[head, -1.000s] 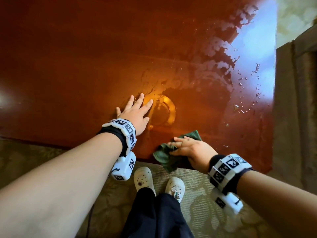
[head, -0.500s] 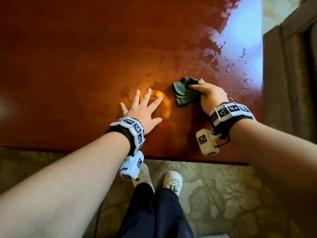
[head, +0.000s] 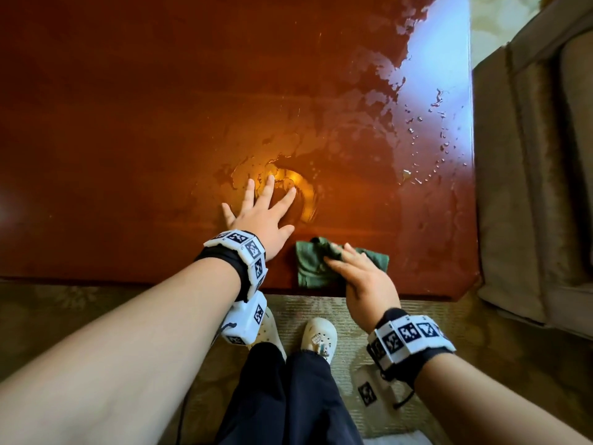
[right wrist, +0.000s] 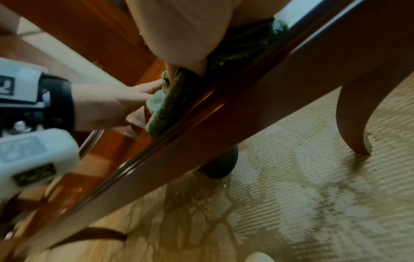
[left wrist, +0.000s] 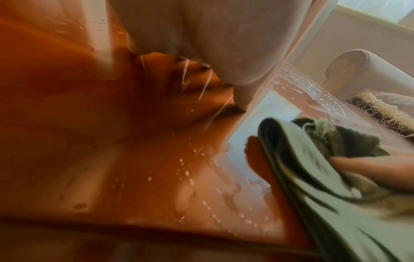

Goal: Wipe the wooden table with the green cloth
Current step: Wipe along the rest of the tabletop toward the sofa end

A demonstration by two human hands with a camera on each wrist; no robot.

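Note:
The glossy reddish wooden table (head: 128, 123) fills the head view. My left hand (head: 264, 203) lies flat on it, fingers spread, beside a bright wet patch. Just to its right, at the table's front edge, lies the crumpled green cloth (head: 308, 268). My right hand (head: 356, 274) lies on the cloth and grips a bunched fold of it. In the left wrist view the cloth (left wrist: 313, 168) is blurred, with fingers (left wrist: 369, 158) against it. The right wrist view shows the cloth (right wrist: 170, 106) along the table's edge, under my palm.
A film of water and scattered drops (head: 417, 130) cover the right part of the table. A beige sofa (head: 539, 155) stands close to the table's right end. Below the front edge are patterned carpet (head: 417, 316), my white shoes (head: 317, 335) and a curved table leg (right wrist: 358, 106).
My right hand slid the cloth out from the front edge toward the table's middle, then drew it back to the front edge. My left hand stayed flat in place.

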